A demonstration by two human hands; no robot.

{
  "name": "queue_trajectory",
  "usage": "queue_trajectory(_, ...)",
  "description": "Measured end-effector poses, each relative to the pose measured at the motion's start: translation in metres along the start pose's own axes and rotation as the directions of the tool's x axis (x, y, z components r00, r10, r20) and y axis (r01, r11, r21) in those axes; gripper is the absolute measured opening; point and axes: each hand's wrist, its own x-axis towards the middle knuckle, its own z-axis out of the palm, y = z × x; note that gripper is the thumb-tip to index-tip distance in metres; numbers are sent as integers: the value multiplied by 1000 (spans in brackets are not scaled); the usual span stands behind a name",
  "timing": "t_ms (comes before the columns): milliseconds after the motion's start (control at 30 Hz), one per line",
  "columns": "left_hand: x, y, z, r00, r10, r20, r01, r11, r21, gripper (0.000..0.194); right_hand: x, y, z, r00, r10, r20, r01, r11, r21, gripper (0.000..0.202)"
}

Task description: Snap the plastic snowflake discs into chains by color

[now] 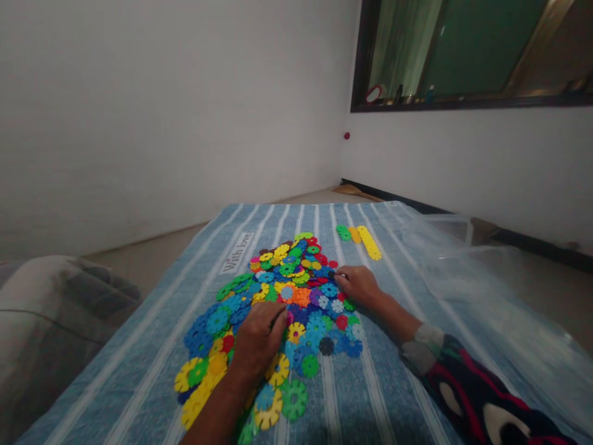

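Observation:
Colourful notched plastic discs, like snowflake building pieces, lie in a loose heap on the striped cloth. Over the heap's near middle, my left hand is closed with its fingers curled down; whatever they hold, if anything, is hidden. My right hand reaches in at the heap's right edge, thumb and fingers pinched together by a blue disc. Something small and dark shows at those fingertips, too unclear to name. Yellow discs lie in a row beside my left forearm.
Beyond the heap, rows of green, orange and yellow discs are laid side by side. Clear plastic containers stand along the right of the cloth-covered table. A greyish covered shape is at left, near the wall.

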Motion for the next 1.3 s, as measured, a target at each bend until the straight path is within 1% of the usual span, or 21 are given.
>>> queue_trajectory(100,0,1,0,999,8,39,-10,998,56,26,-13,-9,1,1000,26,-4,-26,999,34,28)
queue_trajectory(200,2,6,-2,995,25,95,-34,994,100,25,-20,-11,4,998,60,-26,-58,995,85,26)
queue_trajectory(333,3,10,-4,988,11,154,-30,992,123,24,-28,-12,16,992,82,-100,-57,971,233,23)
queue_trajectory(433,3,10,-3,983,-11,185,-12,992,127,21,-33,-12,26,979,124,-159,-65,940,334,20)
queue_trajectory(533,3,9,-2,980,-21,200,-5,991,131,18,-36,-11,33,970,135,-200,-44,914,404,20)
queue_trajectory(633,3,9,-2,978,-19,208,-9,991,130,18,-38,-8,35,969,106,-222,6,892,453,20)
queue_trajectory(800,3,15,-4,977,48,205,-65,995,76,17,-40,-6,34,973,70,-220,46,875,481,19)
queue_trajectory(900,2,19,-4,967,89,237,-107,992,63,17,-39,-6,33,975,71,-209,40,873,486,18)
queue_trajectory(1067,-3,21,0,948,75,309,-121,984,133,26,-39,-5,33,976,56,-212,54,876,479,18)
queue_trajectory(1300,-5,21,3,952,58,301,-98,988,118,26,-39,-6,31,979,45,-200,56,879,474,18)
